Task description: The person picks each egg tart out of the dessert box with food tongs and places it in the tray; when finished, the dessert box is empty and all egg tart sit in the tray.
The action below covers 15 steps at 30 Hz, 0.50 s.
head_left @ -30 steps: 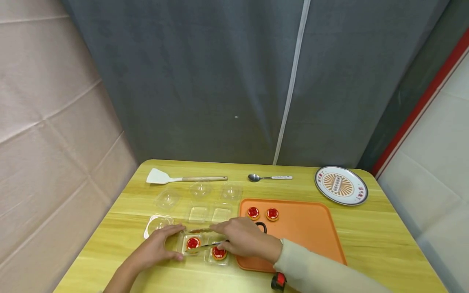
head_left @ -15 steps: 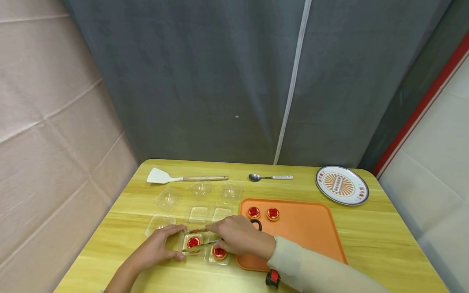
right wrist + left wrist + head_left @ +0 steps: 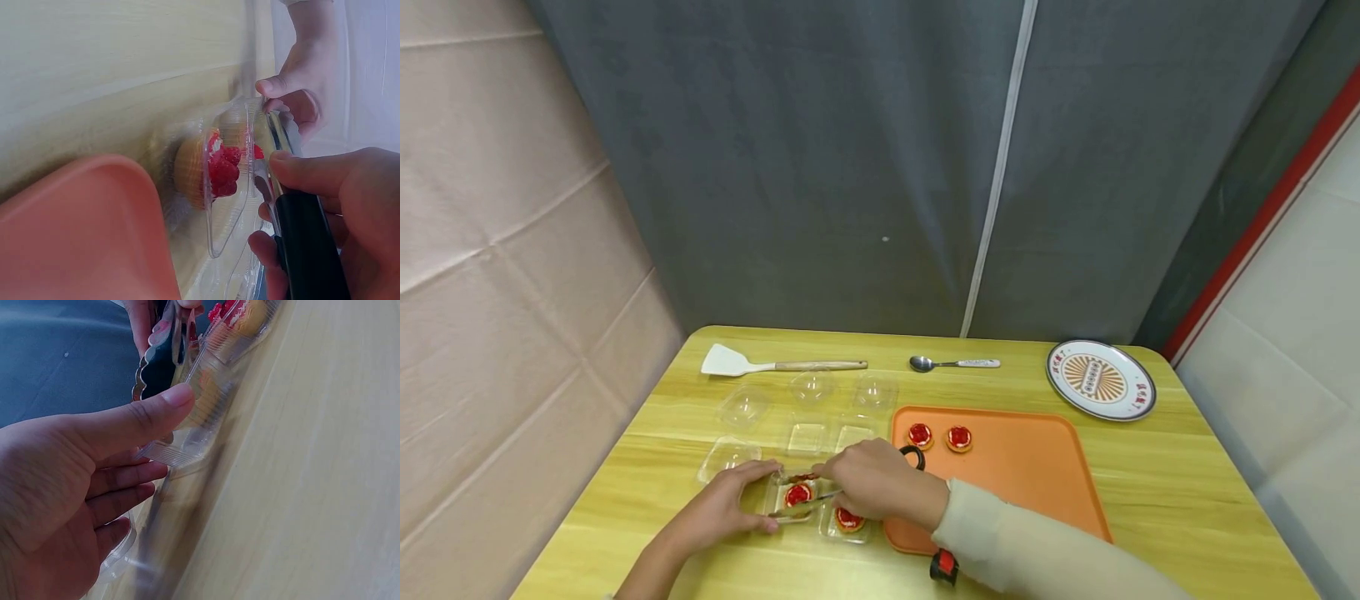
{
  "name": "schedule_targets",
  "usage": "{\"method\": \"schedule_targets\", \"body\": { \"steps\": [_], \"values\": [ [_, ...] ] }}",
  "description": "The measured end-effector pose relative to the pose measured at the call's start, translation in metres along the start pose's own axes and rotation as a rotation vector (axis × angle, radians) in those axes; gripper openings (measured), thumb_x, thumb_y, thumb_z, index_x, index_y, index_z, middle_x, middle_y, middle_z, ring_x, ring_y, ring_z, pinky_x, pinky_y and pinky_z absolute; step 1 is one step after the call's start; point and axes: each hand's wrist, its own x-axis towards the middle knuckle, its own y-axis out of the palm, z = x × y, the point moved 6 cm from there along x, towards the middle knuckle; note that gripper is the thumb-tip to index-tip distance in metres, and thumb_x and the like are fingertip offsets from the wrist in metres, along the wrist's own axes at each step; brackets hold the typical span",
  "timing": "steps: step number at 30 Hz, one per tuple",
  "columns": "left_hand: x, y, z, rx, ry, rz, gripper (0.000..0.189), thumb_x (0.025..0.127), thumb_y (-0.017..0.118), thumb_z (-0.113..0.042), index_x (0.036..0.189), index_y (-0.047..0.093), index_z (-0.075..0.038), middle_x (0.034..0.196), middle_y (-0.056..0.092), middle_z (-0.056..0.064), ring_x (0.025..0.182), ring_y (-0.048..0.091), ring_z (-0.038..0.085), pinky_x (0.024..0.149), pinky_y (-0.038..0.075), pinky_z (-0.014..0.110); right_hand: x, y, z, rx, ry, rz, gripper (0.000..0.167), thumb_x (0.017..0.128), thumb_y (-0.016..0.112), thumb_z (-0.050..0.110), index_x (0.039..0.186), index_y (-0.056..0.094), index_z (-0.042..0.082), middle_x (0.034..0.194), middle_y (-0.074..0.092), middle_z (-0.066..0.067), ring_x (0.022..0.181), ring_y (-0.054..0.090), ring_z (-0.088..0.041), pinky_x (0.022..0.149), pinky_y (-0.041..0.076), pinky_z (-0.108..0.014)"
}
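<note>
My left hand [image 3: 718, 508] steadies a small clear plastic box [image 3: 178, 456] between thumb and fingers. Inside that box sits a red-topped tart [image 3: 797, 494]. My right hand [image 3: 880, 479] grips a pair of metal tongs [image 3: 312, 250] by their black handle, seen close in the right wrist view. The tongs' arms are spread, with one at the back of the tart and the other at its front, and their tips reach into the box near my left thumb. Just right of it, a second clear box [image 3: 847, 537] holds another tart [image 3: 850, 521], partly under my right hand.
Two more tarts lie on an orange tray [image 3: 1022, 475], one of them a tart [image 3: 958, 438] near its back edge. Several clear plastic containers [image 3: 806, 437] stand behind my hands. Farther back are a white spatula [image 3: 726, 362], a spoon [image 3: 921, 363] and a round plate [image 3: 1099, 379].
My right hand has shifted slightly left with the tongs, and their arms sit a little closer about the tart. My left hand stays in place at the box.
</note>
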Motion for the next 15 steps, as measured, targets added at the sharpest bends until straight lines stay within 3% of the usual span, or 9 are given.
{"method": "schedule_targets", "body": {
  "steps": [8, 15],
  "values": [
    [0.0002, 0.0005, -0.0001, -0.009, 0.004, 0.014, 0.090, 0.071, 0.090, -0.048, 0.143, 0.059, -0.004, 0.144, 0.059, 0.020, 0.132, 0.053, 0.047, 0.109, 0.041, 0.068, 0.0013, -0.0003, 0.0029, -0.021, 0.003, -0.022, 0.048, 0.091, 0.079, 0.034, 0.137, 0.068, 0.031, 0.118, 0.074, 0.018, 0.064, 0.054, 0.003, 0.047, 0.043, -0.018],
    [0.0002, 0.0017, 0.0004, -0.009, -0.002, 0.019, 0.090, 0.071, 0.090, -0.048, 0.142, 0.059, -0.003, 0.145, 0.058, 0.021, 0.133, 0.052, 0.048, 0.109, 0.041, 0.067, 0.0008, -0.0004, 0.0038, -0.040, 0.001, -0.031, 0.048, 0.092, 0.078, 0.036, 0.138, 0.067, 0.032, 0.119, 0.073, 0.018, 0.067, 0.057, 0.004, 0.047, 0.044, -0.018]
  ]
}}
